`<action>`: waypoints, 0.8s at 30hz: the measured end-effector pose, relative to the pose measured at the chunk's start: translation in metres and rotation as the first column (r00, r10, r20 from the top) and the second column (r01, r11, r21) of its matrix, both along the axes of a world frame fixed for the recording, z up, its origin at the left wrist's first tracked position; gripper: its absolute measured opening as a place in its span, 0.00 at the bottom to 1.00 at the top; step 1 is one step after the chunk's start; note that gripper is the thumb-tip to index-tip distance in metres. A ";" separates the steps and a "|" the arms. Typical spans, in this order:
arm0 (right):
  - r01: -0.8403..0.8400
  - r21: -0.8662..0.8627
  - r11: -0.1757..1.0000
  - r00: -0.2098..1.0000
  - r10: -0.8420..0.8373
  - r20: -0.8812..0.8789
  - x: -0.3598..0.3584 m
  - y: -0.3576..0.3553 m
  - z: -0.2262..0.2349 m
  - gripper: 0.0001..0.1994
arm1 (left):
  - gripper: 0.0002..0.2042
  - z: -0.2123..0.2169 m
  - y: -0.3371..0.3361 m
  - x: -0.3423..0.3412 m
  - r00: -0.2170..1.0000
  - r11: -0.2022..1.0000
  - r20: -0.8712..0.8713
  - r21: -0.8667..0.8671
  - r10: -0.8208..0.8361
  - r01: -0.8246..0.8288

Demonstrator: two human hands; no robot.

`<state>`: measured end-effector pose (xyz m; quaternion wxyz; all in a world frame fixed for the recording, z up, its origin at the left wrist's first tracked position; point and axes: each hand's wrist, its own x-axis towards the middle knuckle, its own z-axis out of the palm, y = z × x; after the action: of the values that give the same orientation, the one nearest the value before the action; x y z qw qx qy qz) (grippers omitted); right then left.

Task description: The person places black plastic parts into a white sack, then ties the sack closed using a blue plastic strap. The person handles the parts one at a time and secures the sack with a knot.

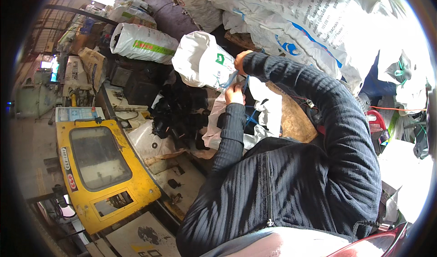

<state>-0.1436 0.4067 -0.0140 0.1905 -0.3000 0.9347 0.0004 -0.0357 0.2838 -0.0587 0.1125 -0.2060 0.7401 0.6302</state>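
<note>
Your left hand (235,94) and right hand (240,59) are both closed tight on the blue string (232,78) at the white sack (200,59) in front of you; it looks thin and floppy; grip near the knot.

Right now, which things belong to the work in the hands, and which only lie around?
In use: left hand, right hand, blue string, white sack.
Lying about: yellow machine door, black parts pile, green-striped sack, red basket.
</note>
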 end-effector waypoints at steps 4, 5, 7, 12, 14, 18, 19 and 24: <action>0.038 -0.007 0.999 0.998 -0.038 0.057 -0.007 -0.002 -0.005 0.14 | 0.10 0.002 -0.001 -0.007 0.996 0.978 0.084 0.205 0.029 -0.046; 0.032 -0.006 0.999 0.997 -0.032 0.063 -0.007 0.000 -0.007 0.14 | 0.10 0.002 -0.001 -0.008 0.996 0.977 0.093 0.211 0.008 -0.027; 0.017 -0.005 1.000 0.997 -0.017 0.074 -0.005 0.002 -0.008 0.14 | 0.08 0.009 0.003 -0.009 0.993 0.976 0.115 0.217 -0.029 0.004; 0.004 -0.002 1.000 0.999 -0.004 0.043 0.005 0.000 0.003 0.16 | 0.07 0.011 0.020 -0.025 0.987 0.992 0.123 0.090 -0.104 0.093; 0.070 -0.074 0.995 0.997 -0.067 0.044 0.005 0.006 0.004 0.17 | 0.07 0.022 0.012 -0.018 0.981 0.982 0.132 0.147 -0.142 0.122; 0.343 -0.498 0.796 0.938 -0.316 0.141 -0.008 0.019 0.011 0.23 | 0.08 0.013 -0.023 0.017 0.976 0.969 -0.051 0.123 -0.210 0.214; 0.424 -0.559 0.713 0.905 -0.360 0.227 -0.016 0.020 0.013 0.23 | 0.08 0.004 -0.026 0.020 0.969 0.970 -0.134 0.101 -0.208 0.222; 0.509 -0.695 0.508 0.859 -0.356 0.369 -0.038 0.011 0.024 0.31 | 0.08 0.002 -0.025 0.020 0.972 0.978 -0.219 0.170 -0.083 0.122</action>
<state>-0.1812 0.4180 0.0097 0.1198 -0.1066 0.8655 -0.4746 -0.0158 0.2592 -0.0567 0.0841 -0.0883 0.6967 0.7069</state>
